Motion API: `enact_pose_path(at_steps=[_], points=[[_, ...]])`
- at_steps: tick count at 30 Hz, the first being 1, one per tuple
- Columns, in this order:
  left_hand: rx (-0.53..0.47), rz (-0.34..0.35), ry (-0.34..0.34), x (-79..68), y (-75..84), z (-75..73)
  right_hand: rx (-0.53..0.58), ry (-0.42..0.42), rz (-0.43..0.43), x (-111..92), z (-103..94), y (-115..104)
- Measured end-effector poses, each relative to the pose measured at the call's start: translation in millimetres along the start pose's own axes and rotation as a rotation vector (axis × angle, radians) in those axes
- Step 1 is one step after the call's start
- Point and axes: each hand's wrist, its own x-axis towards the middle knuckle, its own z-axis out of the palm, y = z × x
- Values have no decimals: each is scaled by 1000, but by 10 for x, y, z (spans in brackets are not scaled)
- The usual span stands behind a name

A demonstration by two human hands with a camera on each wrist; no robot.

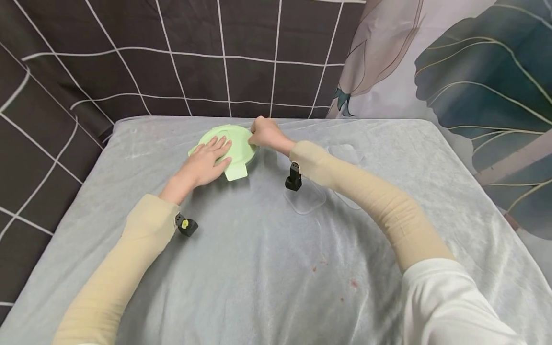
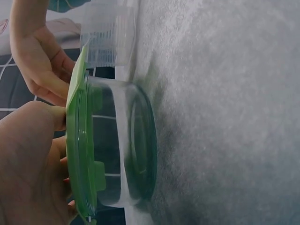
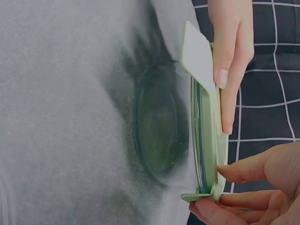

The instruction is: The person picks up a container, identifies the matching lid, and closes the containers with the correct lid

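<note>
A round clear glass food container [image 2: 133,145] with a light green snap lid [image 1: 239,143] stands upright near the table's far edge. My left hand [image 1: 203,164] rests flat on the lid, fingers spread across its left part. At the lid's right edge, my right hand [image 1: 268,134] pinches a side flap [image 3: 191,197], thumb on top of the lid and fingers curled beneath the flap. Another flap [image 3: 198,54], on the near side, sticks outward from the rim. In the left wrist view, a further flap [image 2: 99,176] hangs down against the glass wall.
Clear plastic pieces [image 1: 307,199] lie under and beside my right forearm. A ribbed clear container [image 2: 105,37] stands beyond the glass one in the left wrist view. Grey cloth [image 1: 241,268] covers the table; a dark gridded curtain [image 1: 194,76] hangs behind.
</note>
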Motion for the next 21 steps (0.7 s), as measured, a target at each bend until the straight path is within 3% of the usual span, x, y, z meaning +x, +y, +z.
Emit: enact_pose_path(at_steps=[12, 21], points=[[29, 24, -12, -26, -67, -34, -153, -5, -177, -225, 33, -68], [-21, 53, 5, -51, -95, -15, -152, -49, -259, -486, 132, -184]])
